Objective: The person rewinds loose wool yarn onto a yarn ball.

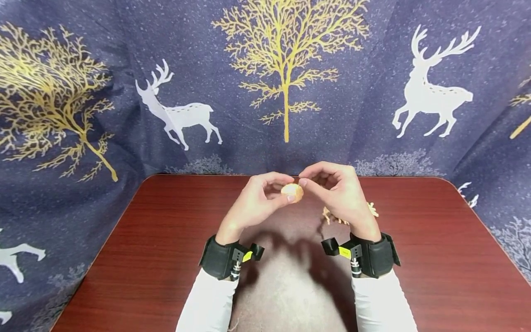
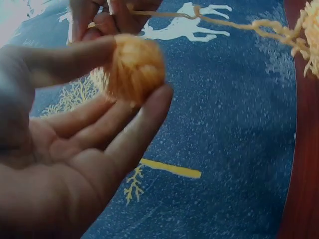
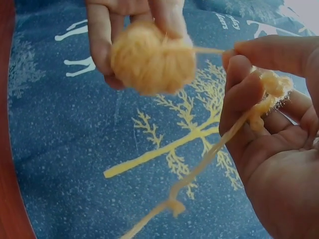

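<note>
A small ball of pale orange yarn point(image 1: 292, 192) is held up over the table by my left hand point(image 1: 254, 201), pinched between thumb and fingers. My right hand point(image 1: 342, 194), just beside it, pinches the yarn strand that runs taut from the ball point(image 3: 152, 60), as the right wrist view shows. A crinkled bit of yarn point(image 3: 271, 87) lies against the curled fingers of that hand. From there the strand point(image 3: 202, 162) trails downward with a small knot in it. Below the right hand, a loose tangle of yarn point(image 1: 372, 210) lies on the table, partly hidden by the hand and wrist.
The reddish-brown table point(image 1: 166, 249) has a greyish patch point(image 1: 290, 295) in front. A dark blue cloth point(image 1: 257, 152) with deer and trees hangs right behind the table's far edge. Both wrists wear black straps point(image 1: 375, 256) with small cameras.
</note>
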Available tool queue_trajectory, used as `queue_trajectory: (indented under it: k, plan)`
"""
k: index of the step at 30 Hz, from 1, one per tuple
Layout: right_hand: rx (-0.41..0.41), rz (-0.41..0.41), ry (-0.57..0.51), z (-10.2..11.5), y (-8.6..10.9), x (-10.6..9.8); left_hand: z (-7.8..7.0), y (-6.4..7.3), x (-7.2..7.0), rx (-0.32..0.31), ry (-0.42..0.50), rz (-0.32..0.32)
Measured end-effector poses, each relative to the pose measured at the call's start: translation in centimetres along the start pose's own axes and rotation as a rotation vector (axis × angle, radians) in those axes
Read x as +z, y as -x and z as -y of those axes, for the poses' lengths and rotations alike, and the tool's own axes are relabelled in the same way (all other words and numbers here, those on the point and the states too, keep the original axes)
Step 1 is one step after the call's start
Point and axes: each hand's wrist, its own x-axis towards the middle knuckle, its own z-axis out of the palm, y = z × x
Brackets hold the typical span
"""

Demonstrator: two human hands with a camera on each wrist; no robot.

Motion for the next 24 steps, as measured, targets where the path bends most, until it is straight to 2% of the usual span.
queue_trajectory:
  k: [2,5,8,15,19,21,24]
  plan:
    - [0.001,-0.014,0.002,-0.1,-0.1,-0.1,0.0,0.1,-0.1,0.021,0.042,0.062]
    - [0.001,-0.029,0.016,-0.4,-0.1,-0.2,-0.2,0.2,-0.2,0.084,0.141,0.147]
    - [-0.006,-0.035,0.018,-0.7,-0.2,-0.1,-0.3,0.3,-0.3,0.136,0.214,0.180]
    - [0.004,-0.043,0.014,-1.4,-0.5,0.3,-0.1,0.1,-0.1,0.166,0.369,0.133]
    - [0.041,-0.027,0.004,-1.6,-0.6,0.4,-0.2,0.1,-0.1,0.203,0.412,0.130]
    - [0.057,-0.018,-0.005,-1.6,-0.6,0.5,-0.1,0.1,0.0,0.198,0.433,0.115]
    - [0.077,-0.005,0.005,-1.5,-0.6,0.5,0.0,0.1,0.1,0.176,0.458,0.058]
